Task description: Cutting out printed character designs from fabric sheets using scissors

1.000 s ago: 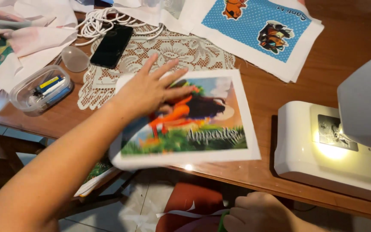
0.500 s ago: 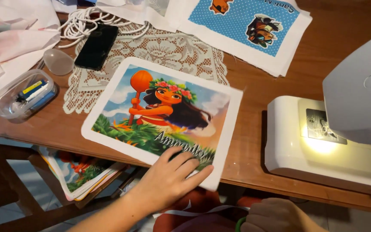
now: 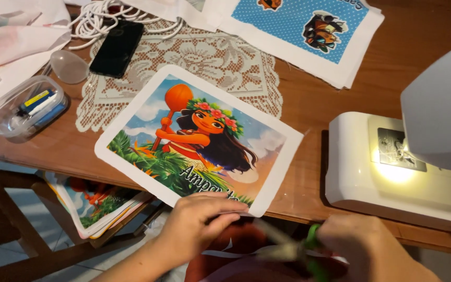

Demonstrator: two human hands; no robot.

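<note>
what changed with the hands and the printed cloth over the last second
The left hand slid from the middle of the printed cloth down to its near edge, which it now pinches. The right hand has come up holding green-handled scissors. The phone, plastic box and sewing machine stayed put.

Light: warm, even; sewing machine lamp (image 3: 392,169) glares up-right of right hand (image 3: 366,245).
Blur: scissors (image 3: 296,250) motion-smeared in its grip.

left hand (image 3: 197,227) pinching printed fabric (image 3: 199,138), scissors (image 3: 301,250)
</note>
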